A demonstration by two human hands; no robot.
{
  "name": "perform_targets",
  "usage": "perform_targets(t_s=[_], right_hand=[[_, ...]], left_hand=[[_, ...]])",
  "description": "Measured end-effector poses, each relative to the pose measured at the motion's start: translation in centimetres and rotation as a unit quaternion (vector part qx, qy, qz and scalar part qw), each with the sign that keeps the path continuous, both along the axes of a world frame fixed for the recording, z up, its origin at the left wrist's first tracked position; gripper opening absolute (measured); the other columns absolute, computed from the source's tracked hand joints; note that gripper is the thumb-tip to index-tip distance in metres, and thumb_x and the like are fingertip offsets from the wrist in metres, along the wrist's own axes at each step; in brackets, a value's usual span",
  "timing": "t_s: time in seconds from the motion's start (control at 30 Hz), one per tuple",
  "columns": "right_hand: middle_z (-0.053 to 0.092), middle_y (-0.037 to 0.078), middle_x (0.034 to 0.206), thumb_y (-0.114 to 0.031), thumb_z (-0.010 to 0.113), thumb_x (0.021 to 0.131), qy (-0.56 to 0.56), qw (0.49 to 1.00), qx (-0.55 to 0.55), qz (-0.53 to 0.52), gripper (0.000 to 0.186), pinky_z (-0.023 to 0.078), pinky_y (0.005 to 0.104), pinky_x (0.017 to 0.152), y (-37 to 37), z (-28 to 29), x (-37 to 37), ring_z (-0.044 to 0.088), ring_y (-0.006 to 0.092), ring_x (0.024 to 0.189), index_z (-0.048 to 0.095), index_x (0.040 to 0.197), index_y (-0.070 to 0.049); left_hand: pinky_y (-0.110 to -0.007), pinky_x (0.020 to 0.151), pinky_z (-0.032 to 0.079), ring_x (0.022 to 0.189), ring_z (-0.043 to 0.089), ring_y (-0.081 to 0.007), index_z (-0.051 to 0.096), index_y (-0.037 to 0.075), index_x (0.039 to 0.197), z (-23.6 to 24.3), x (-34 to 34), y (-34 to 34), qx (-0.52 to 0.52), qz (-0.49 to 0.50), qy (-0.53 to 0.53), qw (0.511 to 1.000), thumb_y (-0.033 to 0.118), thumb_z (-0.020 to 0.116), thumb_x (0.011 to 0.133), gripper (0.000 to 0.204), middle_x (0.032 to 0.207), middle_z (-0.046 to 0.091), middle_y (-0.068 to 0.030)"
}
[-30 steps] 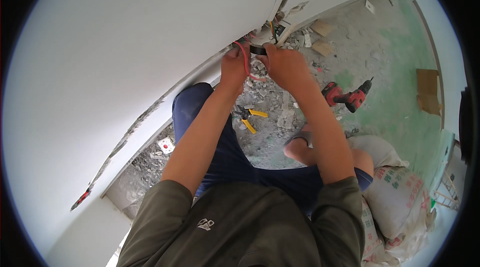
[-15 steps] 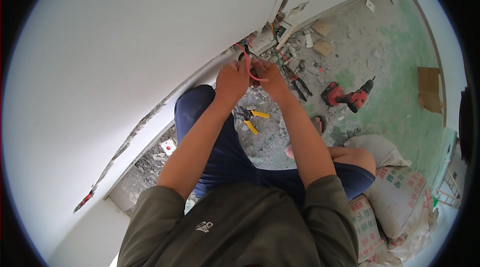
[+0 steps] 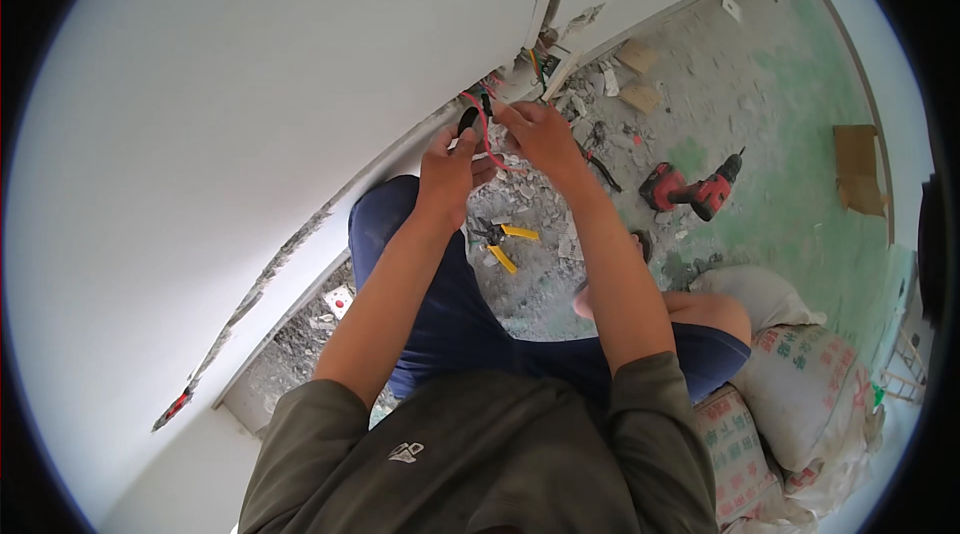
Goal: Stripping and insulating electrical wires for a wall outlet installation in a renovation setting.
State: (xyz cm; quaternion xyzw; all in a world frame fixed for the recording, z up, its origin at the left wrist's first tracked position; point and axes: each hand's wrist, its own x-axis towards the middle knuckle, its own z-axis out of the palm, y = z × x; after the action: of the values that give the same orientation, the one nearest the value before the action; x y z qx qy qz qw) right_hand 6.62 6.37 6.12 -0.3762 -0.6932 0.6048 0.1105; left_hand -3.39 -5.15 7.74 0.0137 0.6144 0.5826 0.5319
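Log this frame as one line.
left hand: holds black-handled tool | right hand: pinches red wire | wall base | yellow-handled pliers, red drill on floor

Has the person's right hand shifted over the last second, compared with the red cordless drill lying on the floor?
Yes. The right hand has drawn slightly left, away from the red cordless drill, toward the left hand at the red wires.

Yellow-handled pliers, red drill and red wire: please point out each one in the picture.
yellow-handled pliers [image 3: 503, 240], head view, on the yellow handles, lying on the floor.
red drill [image 3: 692, 190], head view, on its red body.
red wire [image 3: 483, 134], head view, on the strand between the hands.
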Motion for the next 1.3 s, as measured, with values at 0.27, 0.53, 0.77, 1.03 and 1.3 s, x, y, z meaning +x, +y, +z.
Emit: perform_targets(t_s=[0.27, 0.53, 0.77, 1.03, 1.3], right_hand=[[0.064, 0.009, 0.062, -0.020, 0.062, 0.087, 0.003, 0.999, -0.010, -0.049, 0.020, 0.049, 0.0323, 0.056, 0.8, -1.2, -0.7, 0.063, 0.0166, 0.056, 0.068, 0.083, -0.001], [0.066, 0.010, 0.071, -0.021, 0.065, 0.084, -0.006, 0.935, 0.337, -0.106, 0.022, 0.050, 0.0373, 0.056, -0.7, -2.0, 0.2, 0.065, 0.0273, 0.063, 0.064, 0.103, -0.009], [0.064, 0.007, 0.074, -0.017, 0.066, 0.084, -0.020, 0.873, 0.484, -0.051, 0.043, 0.048, 0.0372, 0.050, 0.3, 0.7, 0.8, 0.063, 0.0255, 0.059, 0.053, 0.125, -0.018], [0.061, 0.008, 0.065, -0.016, 0.063, 0.085, -0.057, 0.830, 0.550, 0.068, 0.042, 0.048, 0.0371, 0.046, 1.4, 1.9, 1.9, 0.062, 0.0260, 0.054, 0.049, 0.124, -0.016], [0.061, 0.010, 0.064, -0.016, 0.059, 0.087, -0.089, 0.830, 0.535, 0.126, 0.045, 0.048, 0.0361, 0.047, 0.9, 0.4, 2.7, 0.062, 0.0291, 0.055, 0.041, 0.127, -0.009]], left_hand=[[-0.030, 0.077, 0.053, 0.083, 0.063, -0.0147, 0.055, 0.000, 0.111, 0.4, 0.7, 1.4, 0.072, 0.061, 0.029, 0.995, 0.015, 0.051, 0.097, 0.021, 0.097, 0.063, -0.0074], [-0.025, 0.079, 0.046, 0.087, 0.057, -0.0113, 0.058, -0.005, 0.116, 0.1, 2.6, 3.5, 0.104, 0.132, 0.188, 0.967, 0.005, 0.054, 0.093, 0.025, 0.098, 0.063, -0.0074], [-0.026, 0.080, 0.047, 0.090, 0.058, -0.0122, 0.061, -0.004, 0.112, -0.7, 2.0, 2.8, 0.126, 0.117, 0.188, 0.967, 0.007, 0.052, 0.095, 0.022, 0.100, 0.063, -0.0062], [-0.029, 0.062, 0.048, 0.077, 0.057, -0.0156, 0.056, 0.005, 0.103, -2.2, 0.5, 4.3, 0.106, 0.152, -0.248, 0.951, 0.030, 0.054, 0.096, 0.026, 0.088, 0.058, -0.0059], [-0.027, 0.051, 0.041, 0.062, 0.050, -0.0119, 0.059, 0.007, 0.092, -4.9, -0.9, 5.1, 0.112, 0.118, -0.249, 0.955, 0.024, 0.062, 0.092, 0.018, 0.077, 0.054, -0.0026]])
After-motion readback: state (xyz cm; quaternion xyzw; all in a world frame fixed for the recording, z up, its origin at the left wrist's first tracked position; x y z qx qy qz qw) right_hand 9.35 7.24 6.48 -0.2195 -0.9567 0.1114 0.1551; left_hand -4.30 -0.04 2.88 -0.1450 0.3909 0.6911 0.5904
